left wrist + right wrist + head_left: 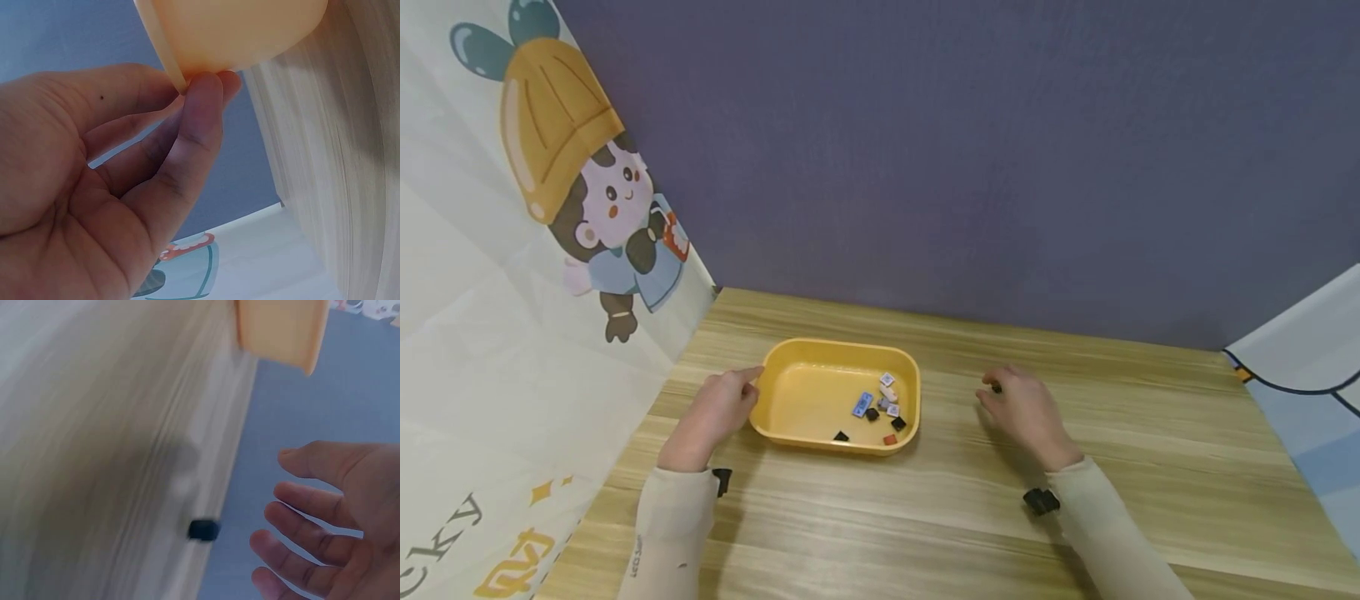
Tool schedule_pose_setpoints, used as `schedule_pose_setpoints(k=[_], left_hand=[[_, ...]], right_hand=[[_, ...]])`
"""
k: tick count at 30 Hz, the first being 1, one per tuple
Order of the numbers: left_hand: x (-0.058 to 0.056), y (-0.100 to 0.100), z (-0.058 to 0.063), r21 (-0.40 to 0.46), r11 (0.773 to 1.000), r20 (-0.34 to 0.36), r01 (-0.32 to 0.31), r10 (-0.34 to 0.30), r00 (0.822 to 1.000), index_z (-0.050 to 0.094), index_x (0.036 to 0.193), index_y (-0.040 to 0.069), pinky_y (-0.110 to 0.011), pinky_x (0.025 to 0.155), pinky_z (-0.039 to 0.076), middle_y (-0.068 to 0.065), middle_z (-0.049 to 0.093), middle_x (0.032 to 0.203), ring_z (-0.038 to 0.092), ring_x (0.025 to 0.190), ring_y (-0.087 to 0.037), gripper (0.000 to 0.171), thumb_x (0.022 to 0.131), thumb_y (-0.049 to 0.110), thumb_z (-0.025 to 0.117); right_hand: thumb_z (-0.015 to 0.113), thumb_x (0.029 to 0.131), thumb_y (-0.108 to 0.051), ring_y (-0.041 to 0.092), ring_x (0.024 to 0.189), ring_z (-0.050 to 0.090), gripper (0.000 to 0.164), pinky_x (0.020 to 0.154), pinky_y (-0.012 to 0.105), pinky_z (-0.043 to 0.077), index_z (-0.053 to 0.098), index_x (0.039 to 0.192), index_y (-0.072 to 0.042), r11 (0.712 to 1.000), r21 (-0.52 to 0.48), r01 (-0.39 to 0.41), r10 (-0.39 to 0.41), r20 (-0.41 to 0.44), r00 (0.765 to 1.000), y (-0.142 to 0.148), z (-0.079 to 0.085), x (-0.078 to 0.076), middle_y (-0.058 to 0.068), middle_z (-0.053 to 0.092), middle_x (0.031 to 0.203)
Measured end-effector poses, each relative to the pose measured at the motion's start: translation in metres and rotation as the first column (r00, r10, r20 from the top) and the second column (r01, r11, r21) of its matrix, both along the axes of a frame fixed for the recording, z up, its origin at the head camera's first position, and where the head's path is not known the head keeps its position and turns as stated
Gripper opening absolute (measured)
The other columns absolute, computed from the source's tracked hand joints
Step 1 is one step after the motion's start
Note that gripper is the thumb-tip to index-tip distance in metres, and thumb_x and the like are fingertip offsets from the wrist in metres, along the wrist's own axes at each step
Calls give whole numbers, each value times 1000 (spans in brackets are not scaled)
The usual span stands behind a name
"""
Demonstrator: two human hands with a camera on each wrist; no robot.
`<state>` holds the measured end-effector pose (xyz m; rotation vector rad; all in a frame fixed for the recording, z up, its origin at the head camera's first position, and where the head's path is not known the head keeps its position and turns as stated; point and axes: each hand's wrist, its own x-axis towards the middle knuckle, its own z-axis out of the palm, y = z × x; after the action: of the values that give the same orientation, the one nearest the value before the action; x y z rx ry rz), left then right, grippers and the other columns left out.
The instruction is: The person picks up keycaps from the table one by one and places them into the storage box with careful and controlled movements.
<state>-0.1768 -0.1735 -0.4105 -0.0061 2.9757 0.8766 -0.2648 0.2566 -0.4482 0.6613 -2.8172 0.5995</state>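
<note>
A yellow plastic tray (827, 348) stands on the wooden table. Its left end rim is pinched between the thumb and fingers of my left hand (718, 408), which the left wrist view shows close up on the tray wall (237, 31). Inside lie several small pieces, among them a blue tile (862, 405), a red piece (890, 439) and a black piece (898, 423). To the right of the tray, my right hand (1022, 412) hovers with loosely bent fingers, holding nothing. A small black block (204, 530) lies on the table by its fingers, mostly hidden in the head view.
A dark blue-grey panel (925, 167) rises behind the table (850, 517). On the left hangs a white sheet (475, 333) with a printed cartoon figure. Another printed sheet (1322, 450) borders the right side.
</note>
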Motion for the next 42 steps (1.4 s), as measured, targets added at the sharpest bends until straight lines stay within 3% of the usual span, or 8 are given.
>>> schedule_pose_setpoints(k=[7, 15, 37, 42], left_hand=[[0, 0, 0, -1, 1000, 2, -4, 4, 1000, 51, 139, -11, -25, 46, 35, -3, 43, 62, 39, 49, -13, 42, 98, 0, 49], [0, 0, -3, -2, 1000, -26, -4, 4, 1000, 54, 137, -10, -26, 45, 36, -2, 42, 59, 38, 48, -13, 41, 97, -1, 49], [1, 0, -1, 8, 1000, 8, -12, 12, 1000, 51, 140, -9, -25, 45, 36, -2, 42, 60, 39, 48, -13, 43, 99, 1, 48], [1, 0, -2, 14, 1000, 11, -19, 19, 1000, 51, 140, -9, -25, 45, 35, 0, 38, 58, 37, 47, -12, 43, 98, 1, 48]], right_hand=[[78, 85, -18, 34, 78, 66, 21, 65, 51, 54, 71, 96, -1, 995, 14, 98, -97, -74, 993, 18, -10, -6, 16, 68, 91], [74, 89, -26, 36, 78, 65, 28, 65, 52, 53, 69, 98, 0, 985, 72, 156, -159, 53, 986, 23, -17, -12, 18, 66, 94], [71, 92, -21, 28, 71, 62, 21, 58, 48, 51, 68, 96, -1, 981, 94, 168, -178, 107, 978, 21, -20, -18, 15, 64, 89], [72, 92, -22, 30, 74, 64, 22, 59, 49, 52, 69, 103, -3, 979, 105, 172, -185, 123, 975, 21, -20, -19, 16, 65, 93]])
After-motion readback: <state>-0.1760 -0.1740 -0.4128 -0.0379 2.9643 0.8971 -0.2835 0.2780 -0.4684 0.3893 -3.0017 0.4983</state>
